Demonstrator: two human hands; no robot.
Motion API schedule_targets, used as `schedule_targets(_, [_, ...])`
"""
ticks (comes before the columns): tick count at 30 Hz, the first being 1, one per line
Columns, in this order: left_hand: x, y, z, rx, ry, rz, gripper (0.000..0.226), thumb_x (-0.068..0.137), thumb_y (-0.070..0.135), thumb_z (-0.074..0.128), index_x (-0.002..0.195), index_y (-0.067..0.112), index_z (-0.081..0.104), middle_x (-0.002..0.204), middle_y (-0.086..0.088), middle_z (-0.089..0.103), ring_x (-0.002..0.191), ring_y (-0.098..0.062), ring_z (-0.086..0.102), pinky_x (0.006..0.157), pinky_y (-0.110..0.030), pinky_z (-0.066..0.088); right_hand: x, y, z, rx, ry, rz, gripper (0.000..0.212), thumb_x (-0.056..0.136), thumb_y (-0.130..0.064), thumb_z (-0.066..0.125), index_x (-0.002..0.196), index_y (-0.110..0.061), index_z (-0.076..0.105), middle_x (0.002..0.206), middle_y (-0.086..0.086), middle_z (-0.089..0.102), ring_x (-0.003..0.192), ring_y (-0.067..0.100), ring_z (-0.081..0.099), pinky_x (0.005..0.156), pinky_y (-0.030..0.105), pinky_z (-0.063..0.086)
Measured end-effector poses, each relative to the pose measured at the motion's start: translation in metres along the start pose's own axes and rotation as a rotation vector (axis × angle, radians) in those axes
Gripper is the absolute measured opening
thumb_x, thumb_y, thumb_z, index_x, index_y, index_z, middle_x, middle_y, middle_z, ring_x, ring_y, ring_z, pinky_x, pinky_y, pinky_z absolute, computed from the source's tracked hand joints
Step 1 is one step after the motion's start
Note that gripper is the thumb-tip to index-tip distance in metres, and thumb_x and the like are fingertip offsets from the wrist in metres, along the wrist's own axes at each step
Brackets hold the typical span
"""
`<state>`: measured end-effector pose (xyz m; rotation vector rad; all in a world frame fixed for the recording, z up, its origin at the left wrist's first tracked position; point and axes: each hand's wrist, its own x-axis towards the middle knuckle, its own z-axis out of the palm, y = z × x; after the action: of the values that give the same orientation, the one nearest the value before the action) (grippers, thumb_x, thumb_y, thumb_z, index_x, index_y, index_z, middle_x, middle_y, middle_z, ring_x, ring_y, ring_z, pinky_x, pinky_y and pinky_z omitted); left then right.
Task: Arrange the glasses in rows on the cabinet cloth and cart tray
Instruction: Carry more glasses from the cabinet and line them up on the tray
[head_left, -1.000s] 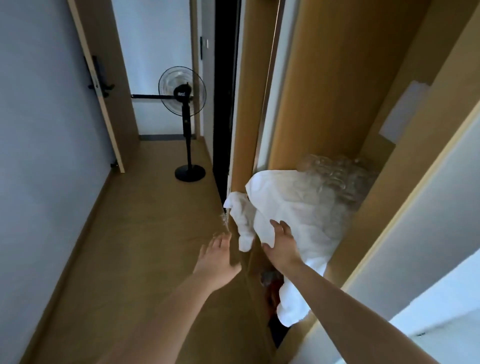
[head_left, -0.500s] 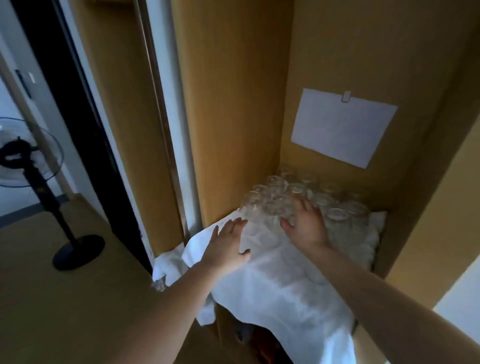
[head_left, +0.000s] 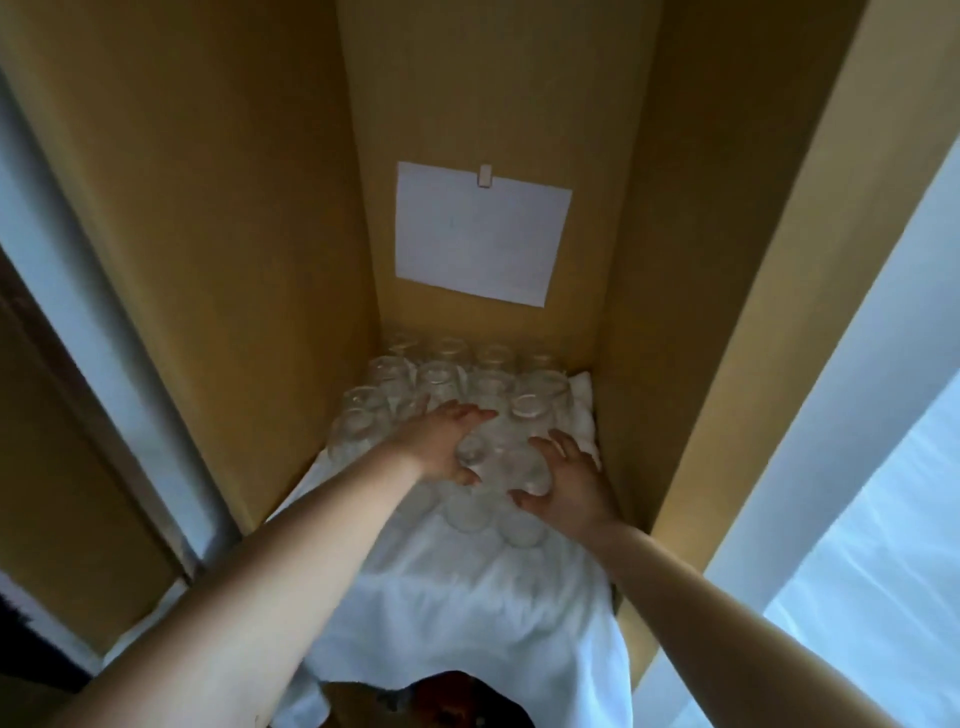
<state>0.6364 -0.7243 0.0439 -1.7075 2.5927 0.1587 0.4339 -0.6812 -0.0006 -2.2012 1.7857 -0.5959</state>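
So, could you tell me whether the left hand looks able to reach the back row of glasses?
Probably yes, from above: nearer glasses stand between the left hand and the back row, but nothing hangs over them.

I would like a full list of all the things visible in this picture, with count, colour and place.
glasses: many, exact count unclear, clear, in rows on the cloth
cloth: one, white, over the cabinet shelf, hanging down in front
paper: one, white, clipped on the cabinet's back wall
cabinet: one, tan wood, around everything
left hand: one, laid flat on the glasses
right hand: one, curled round a front glass
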Motion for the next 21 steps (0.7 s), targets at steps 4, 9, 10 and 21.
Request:
schedule_targets(4, [0.017, 0.001, -0.002, 0.018, -0.095, 0.094, 0.099, 0.07, 0.055, 0.074, 0.149, 0.032, 0.02, 0.156, 0.004, 0.025, 0.143, -0.015, 0.022, 0.115, -0.047, -0.004, -0.006, 0.002, 0.006, 0.165, -0.043, 0.046, 0.081, 0.073, -0.042, 0.076, 0.141, -0.025, 0.035, 0.148, 0.001, 0.03, 0.136, 0.015, 0.036, 0.103, 0.022, 0.035])
schedule_targets(9, [0.03, -0.004, 0.007, 0.05, -0.133, 0.185, 0.089, 0.068, 0.051, 0.078, 0.143, 0.027, 0.036, 0.144, 0.002, 0.044, 0.132, -0.017, 0.041, 0.114, -0.038, 0.018, 0.005, -0.007, 0.006, 0.11, 0.022, 0.101, 0.073, 0.073, -0.034, 0.077, 0.132, -0.011, 0.04, 0.134, 0.005, 0.046, 0.122, 0.019, 0.049, 0.091, 0.017, 0.035])
schedule_targets(10, [0.032, -0.005, 0.008, 0.043, -0.115, 0.207, 0.087, 0.067, 0.049, 0.079, 0.141, 0.025, 0.04, 0.14, -0.001, 0.05, 0.127, -0.019, 0.046, 0.11, -0.033, 0.028, 0.006, -0.01, 0.007, 0.103, 0.029, 0.128, 0.073, 0.073, -0.033, 0.077, 0.131, -0.012, 0.04, 0.132, 0.005, 0.047, 0.118, 0.02, 0.051, 0.087, 0.018, 0.036])
schedule_targets(21, [-0.01, 0.008, 0.027, -0.044, -0.041, 0.343, 0.077, 0.069, 0.035, 0.08, 0.128, 0.012, 0.036, 0.125, -0.01, 0.046, 0.112, -0.028, 0.05, 0.082, -0.035, 0.049, -0.032, -0.042, 0.017, 0.016, 0.055, 0.368, 0.081, 0.069, -0.032, 0.075, 0.137, -0.024, 0.031, 0.141, 0.005, 0.025, 0.114, 0.028, 0.05, 0.09, 0.031, 0.045])
